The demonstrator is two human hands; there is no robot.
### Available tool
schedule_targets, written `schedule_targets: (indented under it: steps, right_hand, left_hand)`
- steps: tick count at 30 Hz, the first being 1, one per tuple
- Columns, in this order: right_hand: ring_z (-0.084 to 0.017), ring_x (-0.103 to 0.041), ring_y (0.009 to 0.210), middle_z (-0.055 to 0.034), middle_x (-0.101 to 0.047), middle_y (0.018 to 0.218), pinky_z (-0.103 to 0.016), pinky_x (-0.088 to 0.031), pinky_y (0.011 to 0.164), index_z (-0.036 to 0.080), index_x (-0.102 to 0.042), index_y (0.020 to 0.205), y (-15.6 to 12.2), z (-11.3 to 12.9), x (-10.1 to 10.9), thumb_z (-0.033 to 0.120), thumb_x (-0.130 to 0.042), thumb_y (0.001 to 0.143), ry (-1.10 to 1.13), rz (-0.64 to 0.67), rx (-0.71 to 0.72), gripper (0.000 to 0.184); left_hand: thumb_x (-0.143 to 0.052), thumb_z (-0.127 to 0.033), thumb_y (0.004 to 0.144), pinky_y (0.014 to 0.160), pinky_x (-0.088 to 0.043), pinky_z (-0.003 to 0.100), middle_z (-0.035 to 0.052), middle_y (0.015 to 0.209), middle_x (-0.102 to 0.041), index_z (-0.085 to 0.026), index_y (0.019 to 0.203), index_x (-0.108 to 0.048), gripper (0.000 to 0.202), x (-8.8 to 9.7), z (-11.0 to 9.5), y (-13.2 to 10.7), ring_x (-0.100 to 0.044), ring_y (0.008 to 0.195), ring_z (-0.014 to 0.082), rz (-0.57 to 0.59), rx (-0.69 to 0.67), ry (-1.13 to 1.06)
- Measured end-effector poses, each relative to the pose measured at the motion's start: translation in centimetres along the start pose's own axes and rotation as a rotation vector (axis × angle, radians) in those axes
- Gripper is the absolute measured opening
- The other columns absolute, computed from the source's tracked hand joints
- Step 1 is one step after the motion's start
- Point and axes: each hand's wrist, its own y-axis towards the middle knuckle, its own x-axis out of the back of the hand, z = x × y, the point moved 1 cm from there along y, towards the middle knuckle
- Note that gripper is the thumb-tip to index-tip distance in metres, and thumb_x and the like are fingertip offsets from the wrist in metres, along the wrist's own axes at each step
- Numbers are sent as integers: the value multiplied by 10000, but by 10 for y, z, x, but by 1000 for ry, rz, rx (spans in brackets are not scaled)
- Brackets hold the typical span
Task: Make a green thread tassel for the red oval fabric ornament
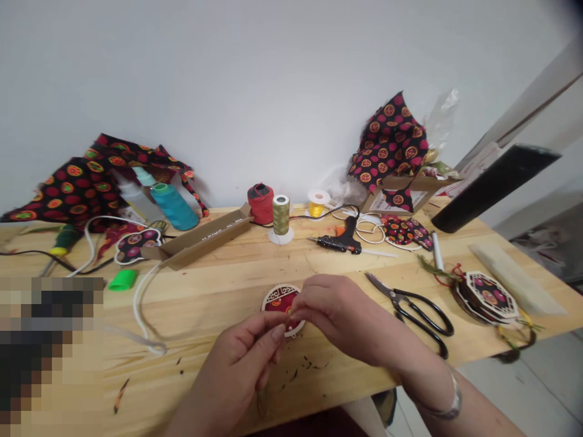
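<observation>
A round wooden ornament with a fretwork top and dark red patterned fabric lies near the front of the table, partly covered by my hands. Just over its lower part, my left hand is closed in a pinch, thumb against forefinger. Fingertips of my right hand meet it there, also pinched together. Whatever sits between the fingers is too small to make out. Black-handled scissors lie to the right of my right hand, blades pointing away to the left.
Behind stand a green thread spool, a yellow spool and a glue gun. Octagonal ornaments are stacked at right beside a black roll. On the left are a long cardboard box, a green cap and a white cable.
</observation>
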Motion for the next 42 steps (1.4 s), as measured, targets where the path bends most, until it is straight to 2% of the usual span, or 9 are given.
schedule_targets:
  steps: [7,12,14,19,24,28,34,38,42]
  right_hand:
    - [-111,-555,716,-7,-628,755,-223,-427,674,172,-645,837,3,-7,-4,136,-499,891,43,-60,12,160]
    - [-198,-539,970,-80,-637,1012,-363,-445,856,176,-602,1073,-14,-18,3,154,-535,873,-70,-315,-91,212]
    - [-211,-529,1009,-89,-624,1067,-388,-446,870,185,-577,1124,-24,-19,7,160,-544,868,-84,-345,-134,260]
    - [-172,-498,1048,-45,-607,1095,-334,-431,924,228,-580,1128,-26,-4,-3,192,-581,859,115,-286,-12,271]
    - [-188,-427,1122,-46,-550,1180,-368,-390,980,234,-636,1043,-12,1,-28,157,-579,849,115,-329,0,216]
    - [-198,-401,1136,-46,-529,1202,-391,-395,978,252,-637,1054,-11,2,-30,171,-567,856,102,-307,16,225]
    - [-205,-309,1214,-17,-455,1294,-389,-353,1021,309,-634,1077,-14,12,-23,80,-507,860,-41,-146,52,339]
    - [-239,-292,1215,-28,-432,1324,-419,-357,1007,288,-597,1128,-15,13,-26,22,-512,817,-191,-147,78,418]
    - [-242,-308,1193,-32,-460,1303,-413,-374,983,251,-620,1076,-15,13,-25,52,-459,866,-275,-170,127,332]
  left_hand:
    - [-724,-410,677,393,-167,180,-59,434,-404,-169,734,-758,250,-2,-6,-1,-256,430,64,-88,-9,-84]
    - [-729,-388,684,390,-179,178,-59,452,-399,-155,730,-747,238,0,-5,-2,-243,431,63,-85,-1,-174]
    - [-729,-382,688,388,-176,175,-61,455,-390,-153,718,-739,232,1,-5,-2,-226,434,61,-72,5,-191]
    - [-700,-432,707,387,-169,177,-65,456,-364,-148,661,-715,288,-2,-9,-1,-214,441,66,-21,14,-202]
    - [-698,-422,706,397,-166,182,-61,484,-380,-156,700,-723,267,-3,-9,-6,-220,457,75,-26,60,-293]
    - [-616,-494,753,408,-206,187,-24,526,-457,-148,749,-738,367,0,-8,-8,-314,488,91,-31,97,-383]
    - [-517,-532,809,409,-202,195,-13,544,-482,-149,640,-682,450,1,-6,-6,-292,479,87,30,102,-378]
    - [-479,-538,831,410,-200,197,-15,554,-471,-153,619,-660,476,0,-5,-6,-275,491,94,38,72,-354]
    - [-480,-522,838,415,-220,201,-6,580,-495,-153,718,-700,446,0,-6,-8,-310,515,106,15,74,-369]
